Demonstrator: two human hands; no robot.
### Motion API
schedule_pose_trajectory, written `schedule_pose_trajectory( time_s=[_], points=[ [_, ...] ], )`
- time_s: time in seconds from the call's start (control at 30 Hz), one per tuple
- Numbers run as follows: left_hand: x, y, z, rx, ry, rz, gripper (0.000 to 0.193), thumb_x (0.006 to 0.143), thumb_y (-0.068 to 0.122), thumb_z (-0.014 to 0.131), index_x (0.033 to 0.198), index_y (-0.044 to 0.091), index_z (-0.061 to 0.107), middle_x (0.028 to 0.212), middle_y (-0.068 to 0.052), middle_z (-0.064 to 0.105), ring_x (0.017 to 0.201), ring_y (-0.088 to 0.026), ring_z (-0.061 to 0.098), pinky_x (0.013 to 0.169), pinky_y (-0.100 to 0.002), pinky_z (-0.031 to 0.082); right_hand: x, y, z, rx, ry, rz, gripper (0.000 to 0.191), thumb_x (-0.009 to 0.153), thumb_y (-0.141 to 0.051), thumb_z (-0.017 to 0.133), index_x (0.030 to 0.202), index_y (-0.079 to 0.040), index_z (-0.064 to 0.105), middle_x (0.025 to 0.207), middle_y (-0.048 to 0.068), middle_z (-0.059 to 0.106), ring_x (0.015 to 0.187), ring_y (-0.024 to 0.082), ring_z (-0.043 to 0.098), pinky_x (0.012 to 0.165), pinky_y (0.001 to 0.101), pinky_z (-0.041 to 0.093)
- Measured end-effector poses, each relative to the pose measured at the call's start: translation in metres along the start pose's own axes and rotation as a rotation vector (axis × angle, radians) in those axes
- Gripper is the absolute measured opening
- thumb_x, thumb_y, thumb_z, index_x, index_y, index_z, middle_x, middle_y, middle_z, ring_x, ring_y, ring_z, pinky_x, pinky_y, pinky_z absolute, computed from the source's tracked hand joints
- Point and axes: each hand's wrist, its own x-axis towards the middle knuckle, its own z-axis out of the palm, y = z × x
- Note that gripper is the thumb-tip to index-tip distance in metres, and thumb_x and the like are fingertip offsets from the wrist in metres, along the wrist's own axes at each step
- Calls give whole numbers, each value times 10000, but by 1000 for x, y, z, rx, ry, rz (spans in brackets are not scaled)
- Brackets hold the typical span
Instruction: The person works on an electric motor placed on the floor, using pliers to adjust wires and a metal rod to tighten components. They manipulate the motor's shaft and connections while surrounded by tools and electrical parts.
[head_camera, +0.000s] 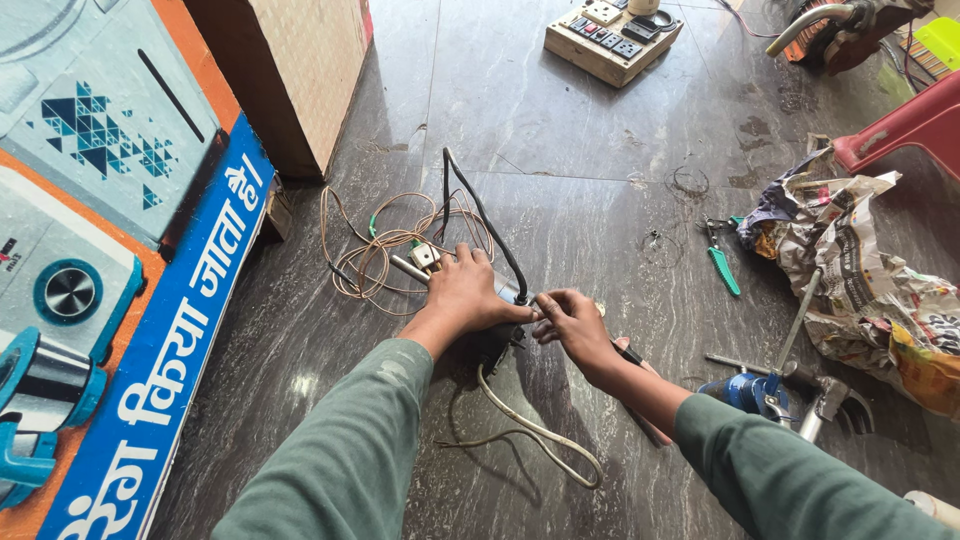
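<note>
From the head camera, a person sits or crouches over a dark polished stone floor (560, 150), both green sleeves reaching forward. The left hand (468, 297) presses down over a small dark device (497, 345) lying on the floor in the middle of the view, its grip closed around the body, seemingly to keep it from sliding. The right hand (567, 322) sits just right of it, touching the left fingertips; its grip is narrow, thumb and fingers pinched on something small at the foot of a black cable (487, 222) that arches up and away to the far side. What exactly is pinched is too small to tell.

A white cord (540, 435) trails from under the device toward the near side. Just beyond the left hand lies a loose tangle of thin copper-coloured wire (375, 262) with a small pale part (425, 256) in it.

To the right, well apart, lie green-handled pliers (722, 266), crumpled newspaper (850, 270) and a blue tool (745, 392) with metal parts. At the far edge stands a wooden switchboard (612, 35). A printed carton (110, 260) fills the left side.
</note>
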Motion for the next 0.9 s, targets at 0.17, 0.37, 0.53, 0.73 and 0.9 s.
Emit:
schedule_pose_trajectory(
  time_s=[0.17,0.37,0.53,0.73,0.9],
  points=[
    [0,1,0,17,-12,1,1251,561,782,817,1385,-102,493,1402,-258,464,1348,-437,456,1057,-506,476,3,0,-7,-118,-1,-86,213,978,-146,616,1066,47,634,866,101,715,730,160,722,664,302,622],
    [-2,1,0,10,-3,3,1273,554,774,828,1395,-113,473,1406,-256,460,1347,-438,453,1055,-508,476,16,10,-3,-19,-38,50,376,1080,-254,476,989,76,631,776,131,666,629,213,676,569,346,566],
    [-3,0,0,-2,12,18,1256,558,763,831,1393,-108,479,1415,-270,453,1353,-442,452,1067,-498,469,7,13,-4,42,-33,-32,273,1046,-254,506,1152,-6,545,828,96,675,703,172,700,635,325,587],
    [-4,0,-2,5,-10,4,1276,556,774,827,1402,-113,468,1424,-267,448,1356,-446,450,1063,-507,469,-2,0,-3,-226,3,-167,267,988,-204,594,1103,36,570,867,82,713,762,156,735,707,328,617],
    [-1,3,-3,6,-28,1,1259,571,788,805,1386,-118,491,1405,-264,468,1349,-441,466,1055,-505,483,3,-8,-1,-392,22,-16,260,1051,-254,497,1048,-10,587,789,115,700,697,175,695,669,330,577]
  ],
)
